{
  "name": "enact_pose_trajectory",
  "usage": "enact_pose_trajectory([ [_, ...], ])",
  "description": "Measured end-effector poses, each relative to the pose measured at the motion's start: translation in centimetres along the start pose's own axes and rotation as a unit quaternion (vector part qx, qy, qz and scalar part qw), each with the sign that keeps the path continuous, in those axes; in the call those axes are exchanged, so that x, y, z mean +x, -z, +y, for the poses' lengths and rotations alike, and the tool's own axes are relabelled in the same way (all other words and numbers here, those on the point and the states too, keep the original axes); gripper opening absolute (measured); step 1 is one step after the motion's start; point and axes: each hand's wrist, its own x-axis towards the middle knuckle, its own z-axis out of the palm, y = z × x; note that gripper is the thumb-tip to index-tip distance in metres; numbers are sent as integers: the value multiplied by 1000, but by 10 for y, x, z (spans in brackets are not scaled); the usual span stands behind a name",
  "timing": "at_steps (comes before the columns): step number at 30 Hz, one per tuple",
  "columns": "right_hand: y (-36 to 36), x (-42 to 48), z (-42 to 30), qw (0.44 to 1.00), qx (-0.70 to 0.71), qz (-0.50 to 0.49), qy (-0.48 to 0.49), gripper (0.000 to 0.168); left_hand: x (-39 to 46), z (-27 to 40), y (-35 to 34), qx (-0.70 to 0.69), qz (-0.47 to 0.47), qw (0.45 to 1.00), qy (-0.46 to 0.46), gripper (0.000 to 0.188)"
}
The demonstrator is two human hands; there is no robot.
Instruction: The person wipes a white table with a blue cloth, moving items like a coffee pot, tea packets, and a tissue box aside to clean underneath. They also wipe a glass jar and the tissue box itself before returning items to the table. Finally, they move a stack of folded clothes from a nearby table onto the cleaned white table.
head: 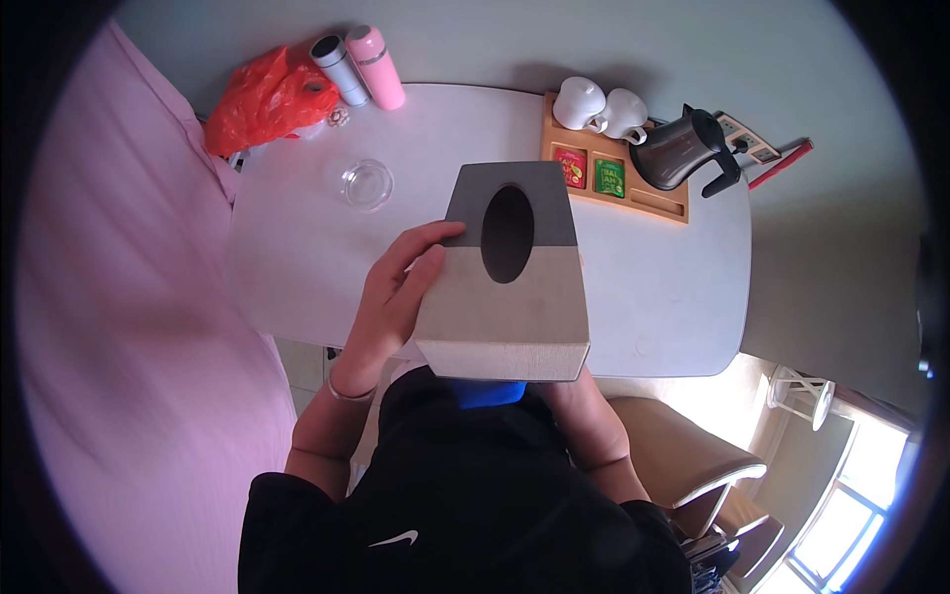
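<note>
A tissue box [497, 297], dark grey at the far end and beige at the near end, is held up close before my chest. An oval opening in its top face looks dark inside. My left hand [401, 275] grips its left side, thumb and fingers along the upper edge. On the other side my right forearm [594, 423] reaches up behind the box, which hides nearly all of that hand. Part of a blue thing [488, 393] shows below the box's near edge; the rest of it is covered.
On the white table [297, 275] stand a glass ashtray or dish [367, 185], a red plastic bag [267, 104], a silver flask [340, 70] and a pink flask [375, 68]. A wooden tray [657, 204] carries white mugs [579, 104], sachets and an electric kettle [679, 148]. A pink curtain [148, 334] hangs left.
</note>
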Motion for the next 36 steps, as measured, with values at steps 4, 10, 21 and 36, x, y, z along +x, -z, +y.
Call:
enact_pose_trajectory([
  [4, 1, 4, -1, 986, 142, 44, -78, 78, 2, 5, 0, -30, -1, 999, 17, 31],
  [10, -2, 6, -2, 977, 185, 61, -89, 81, 6, -3, 8, -105, -14, 993, 45, 39],
  [21, -1, 7, -1, 991, 90, 88, -35, 73, 15, -28, 25, -151, -26, 982, 106, 35],
  [36, -11, 7, -5, 991, -88, 104, 17, 70, 10, -11, 20, 28, -180, 978, 100, 100],
])
